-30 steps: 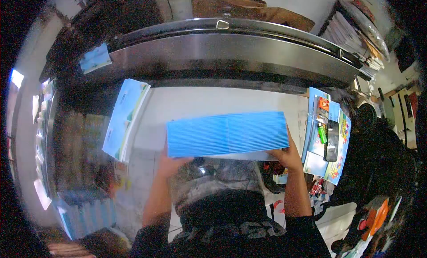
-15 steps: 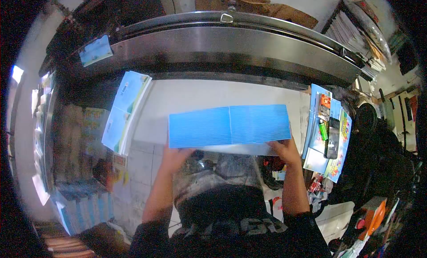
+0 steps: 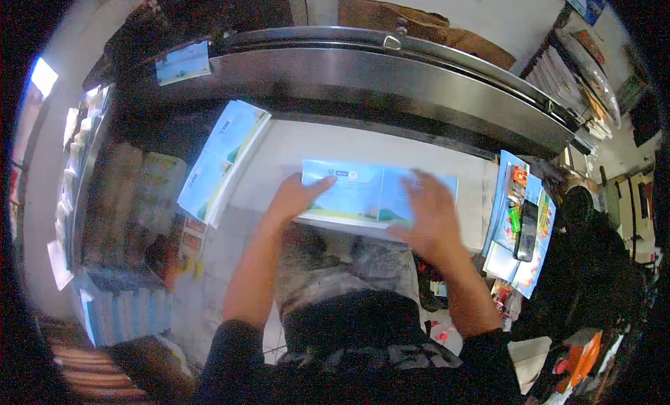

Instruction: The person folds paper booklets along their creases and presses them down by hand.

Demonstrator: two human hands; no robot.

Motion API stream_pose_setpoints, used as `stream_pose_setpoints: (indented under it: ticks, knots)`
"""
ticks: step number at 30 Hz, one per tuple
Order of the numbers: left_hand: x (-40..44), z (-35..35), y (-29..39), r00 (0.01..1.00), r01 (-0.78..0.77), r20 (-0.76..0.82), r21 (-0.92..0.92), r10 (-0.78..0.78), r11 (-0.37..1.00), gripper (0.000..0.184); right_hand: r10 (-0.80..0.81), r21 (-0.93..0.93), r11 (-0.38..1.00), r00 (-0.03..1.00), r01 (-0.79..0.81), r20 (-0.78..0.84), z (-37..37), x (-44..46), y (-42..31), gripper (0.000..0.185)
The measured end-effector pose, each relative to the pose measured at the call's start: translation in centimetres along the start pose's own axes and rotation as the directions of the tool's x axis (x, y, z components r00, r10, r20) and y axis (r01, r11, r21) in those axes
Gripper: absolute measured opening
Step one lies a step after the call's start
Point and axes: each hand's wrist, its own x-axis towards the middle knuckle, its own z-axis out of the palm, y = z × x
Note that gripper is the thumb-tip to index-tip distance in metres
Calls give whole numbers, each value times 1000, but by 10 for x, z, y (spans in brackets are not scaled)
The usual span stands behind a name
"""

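Stack (image 3: 345, 201) lay near worktop's (image 3: 307, 134) front edge

The left hand (image 3: 296, 197) had its thumb over the stack's left end; its hidden fingers left the grip unclear. The right hand (image 3: 434, 213), blurred, spread open over the right half, contact uncertain.

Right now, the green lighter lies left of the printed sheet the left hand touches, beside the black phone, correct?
Wrong side: in the head view, the green lighter lies right of the printed sheet the left hand touches, beside the black phone.
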Motion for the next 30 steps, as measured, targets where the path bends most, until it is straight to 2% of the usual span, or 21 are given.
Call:
stream_pose_setpoints:
  ticks: [1, 2, 3, 4, 5, 7, 8, 10, 11, 12, 13, 14, 15, 17, 20, 24, 26, 27, 28, 29, 30]
  knots:
    - [-3, -7, 5, 1000, 0, -3, -1, 0, 1000, 64, -97, -52, 993, 991, 102, 91, 0, 3, -18, 84]
    - [-7, -19, 15, 999, 35, -16, 126, -33, 991, 63, -106, -54, 992, 990, 112, 91, 4, 3, -19, 84]
    - [-8, -29, 19, 997, 70, -34, 250, -64, 966, 63, -131, -135, 978, 972, 159, 194, 11, 5, -18, 79]
    - [-6, -35, 4, 997, 71, -41, 243, -63, 967, 63, -144, -210, 954, 944, 212, 298, 15, 8, -18, 74]
    - [-7, -40, -13, 972, -136, -166, 166, 164, 977, 65, -153, -210, 952, 940, 223, 304, 9, 14, -17, 74]
    - [-14, -34, -36, 885, -340, -297, 118, 360, 933, 68, -134, 132, 988, 859, 78, 494, -18, 33, -8, 63]
    - [-24, -26, -26, 929, -340, -200, -128, 312, 932, 71, -182, 220, 973, 825, 73, 535, -28, 47, 2, 52]
    - [-17, -11, -46, 951, -232, 36, -577, 308, 783, 71, -180, 155, 983, 739, 102, 649, -51, 92, 12, 35]
    - [-20, -7, -36, 950, -226, 46, -579, 308, 784, 71, -167, 35, 983, 797, 180, 580, -62, 112, 15, 29]
    - [-28, -1, -17, 938, -331, -23, -368, 347, 869, 74, -98, -73, 983, 821, 167, 562, -69, 136, 15, 25]
    - [-29, 3, -5, 911, -413, -85, -134, 405, 901, 84, -123, -116, 973, 873, 200, 471, -67, 149, 22, 25]
    - [-24, 5, -6, 911, -407, -69, -303, 406, 862, 94, -108, -222, 948, 887, 228, 448, -55, 163, 32, 29]
    - [-21, 7, -10, 911, -407, -69, -309, 407, 860, 94, -106, -227, 947, 886, 228, 451, -47, 171, 40, 29]
    - [-18, 7, -14, 900, -435, -89, -193, 426, 880, 92, -160, -146, 954, 860, 261, 485, -40, 182, 49, 34]
    - [-22, 6, -8, 918, -396, -68, -229, 391, 889, 93, -236, -3, 961, 826, 276, 512, -40, 188, 60, 38]
    - [-18, 4, -18, 918, -395, -80, -113, 388, 912, 97, -201, 87, 979, 814, 184, 545, -46, 192, 59, 38]
    - [-19, 2, -17, 908, -417, -27, -151, 418, 896, 86, -269, 127, 962, 773, 240, 575, -49, 199, 59, 38]
    - [-19, 1, -22, 909, -416, -36, -159, 416, 895, 86, -233, 67, 971, 832, 231, 503, -57, 199, 56, 37]
    - [-19, -2, -29, 936, -347, -36, -273, 351, 897, 81, -210, 10, 974, 883, 227, 420, -72, 204, 50, 37]
    - [-18, -4, -38, 958, -278, -40, -382, 285, 881, 79, -239, 74, 971, 884, 229, 402, -94, 227, 52, 33]
    - [-9, 5, -54, 908, -412, -104, -393, 405, 822, 82, -174, -88, 980, 982, 180, 74, -107, 240, 42, 28]
